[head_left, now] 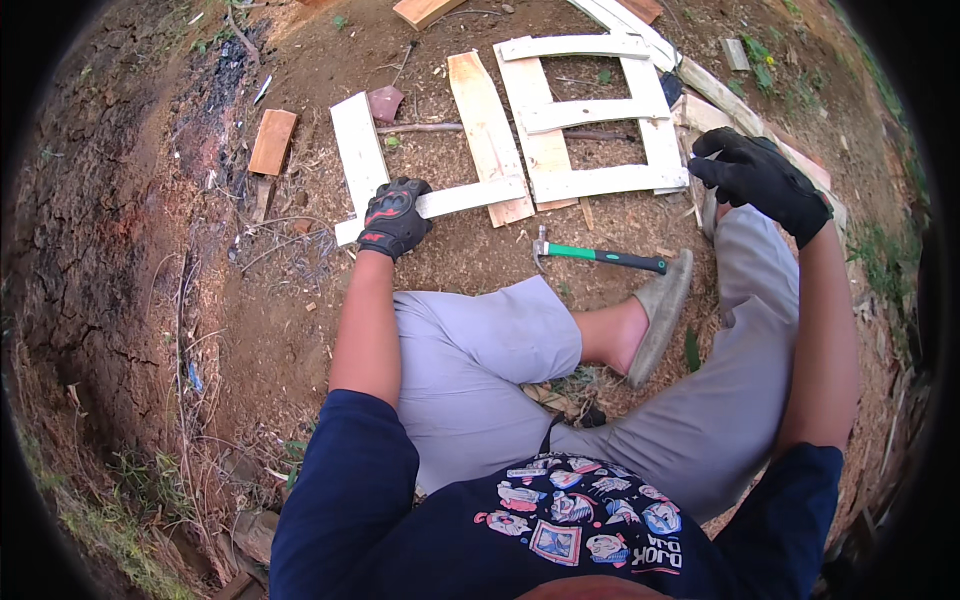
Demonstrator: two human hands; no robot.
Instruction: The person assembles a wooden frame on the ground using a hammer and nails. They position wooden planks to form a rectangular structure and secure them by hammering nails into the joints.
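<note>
My left hand (393,217), in a black glove with red marks, grips a white wooden slat (470,196) that lies across two upright planks, one white (360,155) and one bare wood (488,135). My right hand (760,180), in a black glove, hovers over my raised right knee beside a white slatted frame (590,110); its fingers are curled and I see nothing in it. A claw hammer (598,256) with a green and black handle lies on the dirt between my legs and the frame.
I sit on bare earth strewn with sawdust. A short brown board (272,141) lies to the left, more planks (720,95) at the upper right, a wood block (422,10) at the top. My grey slipper (658,315) points toward the hammer.
</note>
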